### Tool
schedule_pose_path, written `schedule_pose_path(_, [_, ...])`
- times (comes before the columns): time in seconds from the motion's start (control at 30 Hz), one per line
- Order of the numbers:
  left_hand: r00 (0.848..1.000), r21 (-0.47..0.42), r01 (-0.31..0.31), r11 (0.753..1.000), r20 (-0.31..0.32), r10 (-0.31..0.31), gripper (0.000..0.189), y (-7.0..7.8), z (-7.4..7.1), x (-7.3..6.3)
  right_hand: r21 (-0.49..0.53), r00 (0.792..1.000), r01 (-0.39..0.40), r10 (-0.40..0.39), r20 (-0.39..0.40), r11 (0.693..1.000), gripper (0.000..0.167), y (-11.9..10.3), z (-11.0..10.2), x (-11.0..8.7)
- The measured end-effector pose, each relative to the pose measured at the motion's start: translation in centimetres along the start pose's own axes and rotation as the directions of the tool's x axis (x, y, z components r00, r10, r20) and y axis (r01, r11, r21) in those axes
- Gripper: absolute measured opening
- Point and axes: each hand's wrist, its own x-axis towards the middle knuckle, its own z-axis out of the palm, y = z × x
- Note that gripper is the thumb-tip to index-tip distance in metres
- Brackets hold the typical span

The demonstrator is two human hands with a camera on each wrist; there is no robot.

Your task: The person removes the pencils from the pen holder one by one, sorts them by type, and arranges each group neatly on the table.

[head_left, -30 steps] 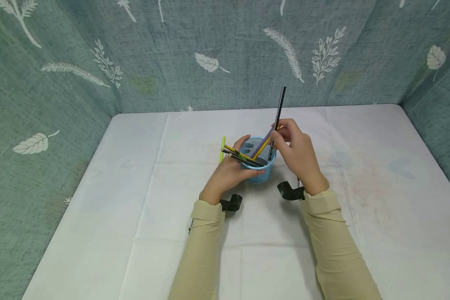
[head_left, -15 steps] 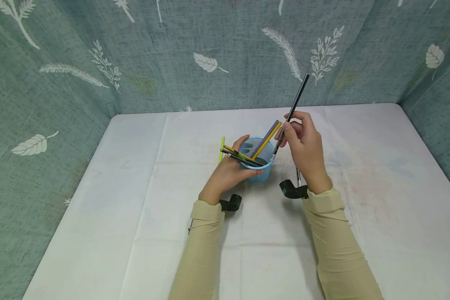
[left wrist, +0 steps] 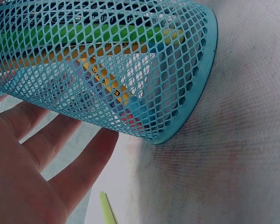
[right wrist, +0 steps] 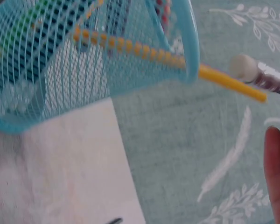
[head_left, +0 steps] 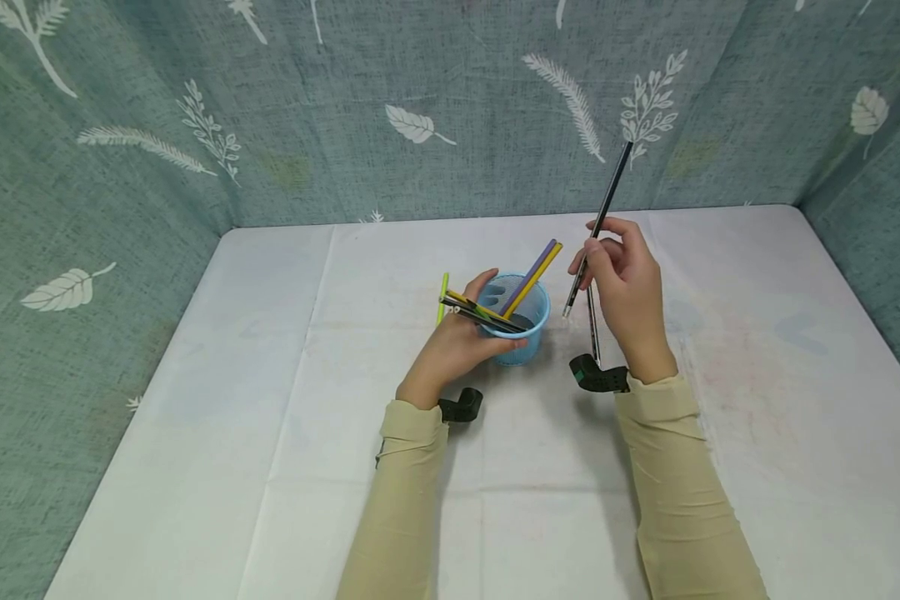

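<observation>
My left hand grips a light blue mesh pen cup, which stands on the table. Inside the cup lean a purple pencil, a yellow pencil and a bundle of darker, yellow and green ones, tilted left over the thumb side. To the right of the cup, my right hand pinches a black pencil between thumb and fingers, apart from the cup. Its lower end carries a white eraser, seen in the right wrist view.
A lime green stick lies on the white-covered table behind my left hand. Under my right wrist lies another dark pencil, partly hidden. A grey-green leaf-print curtain closes off the back and sides.
My right hand has drawn the black pencil out of the cup and moved it right. The purple and yellow pencils stay leaning in the cup. My left hand has kept its place.
</observation>
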Motion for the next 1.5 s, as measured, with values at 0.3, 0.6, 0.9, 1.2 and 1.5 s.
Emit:
schedule_pose_path(0.3, [1.0,-0.022,0.001,1.0,0.005,-0.001,0.094,-0.2,-0.1,-0.1,-0.133,0.994,-0.111,0.11,-0.013,0.985,0.024,2.7,-1.1,0.6])
schedule_pose_path(0.6, [1.0,-0.029,-0.003,1.0,-0.004,0.003,0.093,-0.1,-0.1,-0.3,-0.233,0.983,-0.182,0.175,-0.048,0.955,0.029,14.8,-2.2,1.8])
schedule_pose_path(0.9, [1.0,-0.04,-0.002,0.999,-0.004,0.002,0.094,-0.1,-0.2,-0.2,-0.32,0.97,-0.241,0.231,-0.07,0.916,0.032,17.4,-2.6,1.8])
schedule_pose_path(1.2, [1.0,-0.034,-0.007,0.999,-0.003,0.007,0.093,-0.1,-0.1,-0.3,-0.349,0.951,-0.304,0.303,-0.06,0.886,0.033,17.4,-2.9,1.3])
schedule_pose_path(1.5, [1.0,-0.031,-0.002,1.0,0.002,0.002,0.094,-0.1,0.0,-0.1,-0.415,0.936,-0.311,0.351,0.022,0.855,0.032,16.1,-3.3,0.7])
